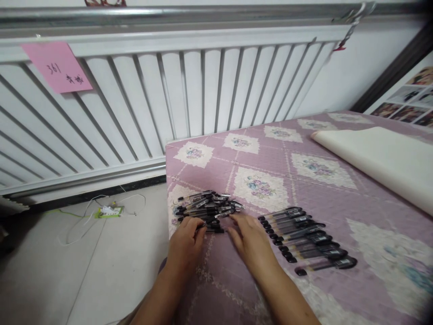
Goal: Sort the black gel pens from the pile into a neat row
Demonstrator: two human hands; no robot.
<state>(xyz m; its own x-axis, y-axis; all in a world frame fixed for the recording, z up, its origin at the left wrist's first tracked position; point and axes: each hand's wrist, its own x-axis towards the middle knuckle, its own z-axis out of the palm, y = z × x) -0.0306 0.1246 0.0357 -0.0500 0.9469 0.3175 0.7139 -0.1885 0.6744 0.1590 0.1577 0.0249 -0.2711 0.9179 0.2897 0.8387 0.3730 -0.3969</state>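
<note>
A loose pile of black-capped gel pens (206, 207) with clear barrels lies near the left edge of the flowered tablecloth. At the pile's near left side, my left hand (186, 239) has its thumb and fingers closed around the end of a pen. My right hand (249, 234) rests at the right side of the pile, thumb and fingers apart, with nothing visible in it. Farther right, several similar pens (307, 237) lie side by side in a slanting row, their black ends roughly lined up. Blur hides the fingertips' exact contact.
The purple cloth (267, 162) covers a surface beside a white radiator (209, 90). A rolled cream sheet (382, 158) lies at the right. A pink note (57, 67) hangs on the radiator. On the floor at left sits a green-and-white power strip (108, 211) with cables.
</note>
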